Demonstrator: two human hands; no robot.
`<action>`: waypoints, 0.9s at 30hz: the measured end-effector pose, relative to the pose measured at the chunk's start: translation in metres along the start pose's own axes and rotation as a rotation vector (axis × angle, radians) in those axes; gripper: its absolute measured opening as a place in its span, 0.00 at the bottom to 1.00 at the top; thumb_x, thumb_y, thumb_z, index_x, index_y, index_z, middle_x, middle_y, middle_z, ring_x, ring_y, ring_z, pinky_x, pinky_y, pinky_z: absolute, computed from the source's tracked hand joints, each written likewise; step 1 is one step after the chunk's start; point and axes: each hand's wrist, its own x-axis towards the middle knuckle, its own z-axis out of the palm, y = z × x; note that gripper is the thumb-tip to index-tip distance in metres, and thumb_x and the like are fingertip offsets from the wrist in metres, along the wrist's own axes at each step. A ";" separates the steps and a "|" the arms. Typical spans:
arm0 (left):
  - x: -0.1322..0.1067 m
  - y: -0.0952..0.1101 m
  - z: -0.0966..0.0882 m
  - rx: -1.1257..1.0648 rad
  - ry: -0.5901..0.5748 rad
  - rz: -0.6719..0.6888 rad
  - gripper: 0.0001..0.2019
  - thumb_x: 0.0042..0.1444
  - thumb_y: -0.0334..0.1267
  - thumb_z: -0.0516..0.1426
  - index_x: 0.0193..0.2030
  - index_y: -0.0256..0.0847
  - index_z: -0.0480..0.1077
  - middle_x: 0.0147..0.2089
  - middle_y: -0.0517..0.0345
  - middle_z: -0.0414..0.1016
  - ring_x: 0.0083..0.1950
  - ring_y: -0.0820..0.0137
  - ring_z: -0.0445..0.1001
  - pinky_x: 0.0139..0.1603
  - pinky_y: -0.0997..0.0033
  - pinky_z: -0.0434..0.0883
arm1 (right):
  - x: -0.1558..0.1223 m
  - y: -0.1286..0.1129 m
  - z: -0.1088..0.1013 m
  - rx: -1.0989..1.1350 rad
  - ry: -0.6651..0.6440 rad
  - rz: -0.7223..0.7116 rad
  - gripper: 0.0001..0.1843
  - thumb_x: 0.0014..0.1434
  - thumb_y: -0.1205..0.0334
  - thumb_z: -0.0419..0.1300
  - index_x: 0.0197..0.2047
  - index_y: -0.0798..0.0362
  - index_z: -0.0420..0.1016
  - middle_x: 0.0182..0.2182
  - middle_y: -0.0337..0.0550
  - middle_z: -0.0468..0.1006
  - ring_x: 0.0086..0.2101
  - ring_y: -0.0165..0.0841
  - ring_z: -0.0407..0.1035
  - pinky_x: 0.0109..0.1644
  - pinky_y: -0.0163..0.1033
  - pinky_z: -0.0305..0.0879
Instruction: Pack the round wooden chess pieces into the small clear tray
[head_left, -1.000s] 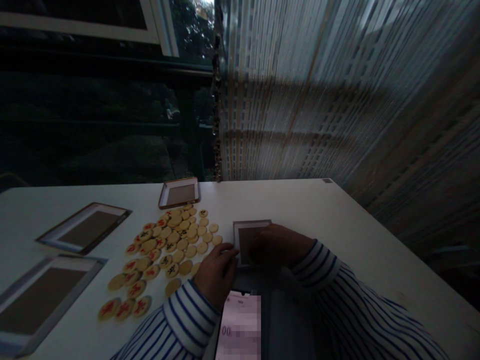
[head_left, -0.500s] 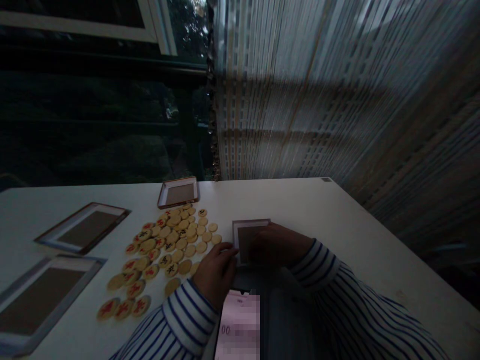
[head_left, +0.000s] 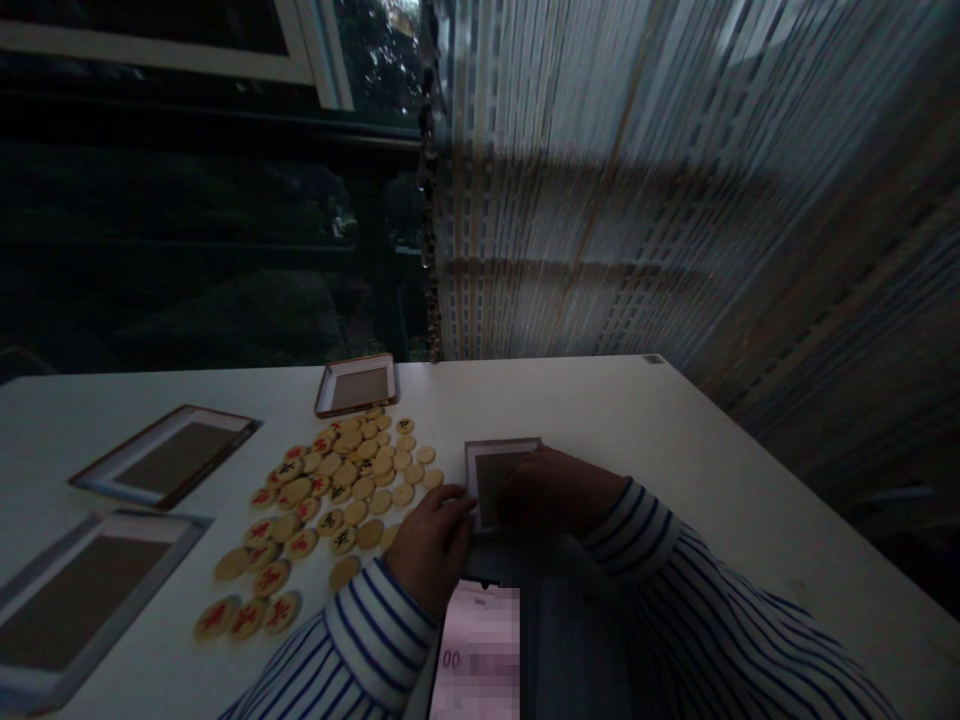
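A shallow rectangular box (head_left: 491, 470) with a pale rim and brown bottom lies on the table in front of me. My left hand (head_left: 433, 540) is at its left edge, with curled fingers and fingertips against the rim. Over the box's right part is my right hand (head_left: 551, 492), its fingers bent inward. Deep shadow hides its fingertips and anything in them. Left of my hands spreads a loose pile of round wooden xiangqi pieces (head_left: 345, 475), several showing red or black characters, others plain side up.
Similar shallow boxes lie at the far side (head_left: 360, 385), at the left (head_left: 172, 455) and at the near left (head_left: 82, 600). A pink-screened phone (head_left: 476, 650) is below my hands. A string curtain (head_left: 570, 180) hangs behind the white table (head_left: 600, 400).
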 end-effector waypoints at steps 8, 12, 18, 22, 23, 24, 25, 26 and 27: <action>0.001 0.002 -0.001 -0.001 -0.004 -0.005 0.13 0.52 0.33 0.48 0.40 0.39 0.71 0.42 0.50 0.72 0.42 0.68 0.72 0.42 0.68 0.72 | 0.001 0.001 0.002 -0.009 0.020 -0.025 0.09 0.51 0.65 0.53 0.30 0.53 0.75 0.30 0.43 0.77 0.31 0.29 0.68 0.37 0.35 0.58; 0.000 0.001 0.000 -0.010 0.025 0.003 0.13 0.52 0.32 0.49 0.41 0.40 0.71 0.42 0.51 0.72 0.42 0.68 0.72 0.43 0.67 0.72 | 0.001 0.001 0.003 -0.012 0.027 -0.026 0.09 0.51 0.65 0.53 0.30 0.53 0.75 0.30 0.42 0.76 0.31 0.29 0.68 0.36 0.34 0.58; 0.000 0.001 -0.001 -0.030 0.022 -0.004 0.12 0.52 0.32 0.49 0.40 0.39 0.71 0.42 0.51 0.72 0.42 0.68 0.72 0.42 0.67 0.72 | 0.002 0.001 0.003 -0.043 0.036 -0.026 0.09 0.51 0.64 0.53 0.30 0.53 0.75 0.30 0.42 0.77 0.30 0.30 0.68 0.35 0.35 0.58; 0.000 0.001 -0.001 -0.015 0.002 -0.008 0.13 0.52 0.32 0.49 0.41 0.39 0.71 0.42 0.50 0.72 0.42 0.68 0.72 0.43 0.68 0.72 | 0.001 0.001 0.002 -0.038 0.034 -0.031 0.09 0.52 0.64 0.53 0.30 0.53 0.75 0.30 0.43 0.77 0.31 0.30 0.68 0.36 0.35 0.58; 0.000 0.001 -0.001 -0.007 -0.003 -0.011 0.13 0.52 0.32 0.49 0.41 0.39 0.71 0.42 0.51 0.72 0.43 0.68 0.72 0.43 0.68 0.72 | 0.001 0.001 0.002 -0.024 0.030 -0.037 0.09 0.52 0.64 0.53 0.30 0.53 0.75 0.30 0.42 0.77 0.31 0.29 0.68 0.36 0.35 0.59; 0.000 0.001 -0.001 -0.002 -0.005 -0.014 0.13 0.52 0.32 0.49 0.41 0.39 0.71 0.42 0.51 0.72 0.43 0.68 0.72 0.43 0.68 0.72 | 0.001 0.001 0.001 -0.012 0.029 -0.039 0.09 0.51 0.64 0.53 0.30 0.53 0.75 0.30 0.42 0.77 0.31 0.29 0.68 0.36 0.35 0.59; 0.000 0.001 -0.001 0.001 -0.004 -0.018 0.13 0.52 0.32 0.49 0.41 0.39 0.71 0.42 0.51 0.72 0.43 0.68 0.72 0.43 0.68 0.72 | 0.001 0.001 0.001 -0.002 0.030 -0.037 0.09 0.51 0.65 0.53 0.29 0.53 0.74 0.30 0.42 0.77 0.31 0.29 0.68 0.37 0.35 0.59; 0.000 0.002 -0.001 0.000 -0.003 -0.020 0.13 0.52 0.32 0.49 0.41 0.39 0.71 0.42 0.51 0.72 0.43 0.68 0.72 0.43 0.68 0.71 | 0.001 0.001 0.000 0.002 0.032 -0.031 0.09 0.51 0.65 0.53 0.29 0.53 0.74 0.29 0.42 0.77 0.31 0.29 0.68 0.37 0.35 0.59; 0.000 0.002 -0.001 -0.002 -0.003 -0.020 0.13 0.52 0.32 0.49 0.41 0.38 0.71 0.42 0.50 0.72 0.43 0.68 0.72 0.43 0.68 0.71 | 0.000 0.000 0.000 0.003 0.035 -0.025 0.08 0.50 0.65 0.53 0.29 0.54 0.74 0.29 0.42 0.76 0.31 0.29 0.68 0.38 0.36 0.59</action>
